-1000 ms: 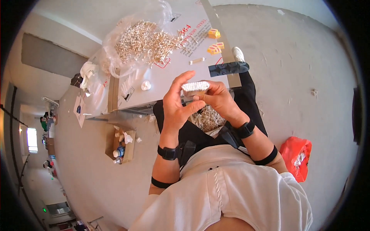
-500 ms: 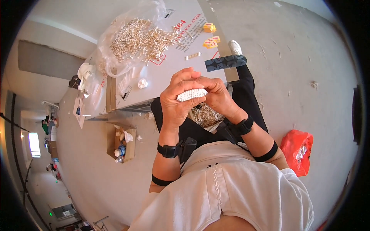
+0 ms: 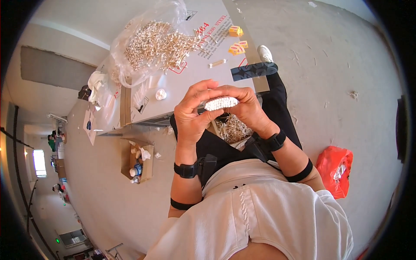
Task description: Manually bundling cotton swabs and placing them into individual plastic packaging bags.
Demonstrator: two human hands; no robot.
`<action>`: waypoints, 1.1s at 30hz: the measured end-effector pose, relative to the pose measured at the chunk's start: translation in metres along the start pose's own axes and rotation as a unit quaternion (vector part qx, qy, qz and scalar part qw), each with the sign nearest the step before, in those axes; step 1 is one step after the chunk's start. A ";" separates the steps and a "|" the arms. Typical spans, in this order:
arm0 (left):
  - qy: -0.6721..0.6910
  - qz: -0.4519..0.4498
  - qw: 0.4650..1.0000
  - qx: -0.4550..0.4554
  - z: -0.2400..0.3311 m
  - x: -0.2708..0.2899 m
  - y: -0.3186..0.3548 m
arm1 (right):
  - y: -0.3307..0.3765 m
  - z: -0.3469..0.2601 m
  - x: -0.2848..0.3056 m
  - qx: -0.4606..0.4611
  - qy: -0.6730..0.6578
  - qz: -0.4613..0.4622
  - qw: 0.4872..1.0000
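A tight bundle of cotton swabs (image 3: 221, 103) is between my two hands, its packed white tips facing me. My right hand (image 3: 250, 113) grips the bundle's right end, fingers curled over the top. At the other end, my left hand (image 3: 193, 112) has its thumb under the tips and its fingers bent above them. Part of the bundle is hidden behind the fingers. Below my hands, between my legs, many loose cotton swabs (image 3: 234, 129) lie in a box.
On the board-topped table (image 3: 186, 82) ahead, a clear plastic bag (image 3: 122, 52) spills loose swabs. Nearby are a small swab row (image 3: 217, 63), yellow packets (image 3: 238, 47) and a round white container (image 3: 160, 94). A cardboard box (image 3: 148, 167) and red bag (image 3: 333, 169) sit on the floor.
My left hand has shifted a little left and the bundle slightly to the right and up. More of the swab box shows beneath my hands.
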State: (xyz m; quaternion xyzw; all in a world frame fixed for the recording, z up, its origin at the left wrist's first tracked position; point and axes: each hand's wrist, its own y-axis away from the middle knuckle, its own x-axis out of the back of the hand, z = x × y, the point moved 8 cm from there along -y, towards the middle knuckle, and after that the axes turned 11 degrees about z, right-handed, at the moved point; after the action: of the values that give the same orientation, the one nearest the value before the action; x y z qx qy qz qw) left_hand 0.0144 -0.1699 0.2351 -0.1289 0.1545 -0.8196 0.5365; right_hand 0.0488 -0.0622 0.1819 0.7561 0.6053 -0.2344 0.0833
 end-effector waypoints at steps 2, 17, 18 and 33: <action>-0.017 -0.004 1.000 -0.018 -0.002 0.006 0.000 | 0.000 -0.001 -0.001 0.006 -0.002 0.000 1.000; 0.041 0.050 0.998 0.009 -0.010 0.016 -0.002 | -0.003 -0.003 0.014 0.008 0.077 0.009 0.997; 0.076 0.087 0.993 0.035 -0.012 0.020 -0.003 | -0.002 0.003 0.016 -0.059 0.031 0.034 0.997; -0.135 0.007 0.987 -0.092 -0.027 0.018 0.002 | -0.002 0.014 0.029 -0.110 -0.067 0.012 0.992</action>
State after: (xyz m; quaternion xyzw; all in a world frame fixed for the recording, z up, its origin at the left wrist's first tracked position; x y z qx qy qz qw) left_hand -0.0007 -0.1840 0.2106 -0.2860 0.1560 -0.7732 0.5440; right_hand 0.0481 -0.0424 0.1563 0.7322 0.6115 -0.2153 0.2087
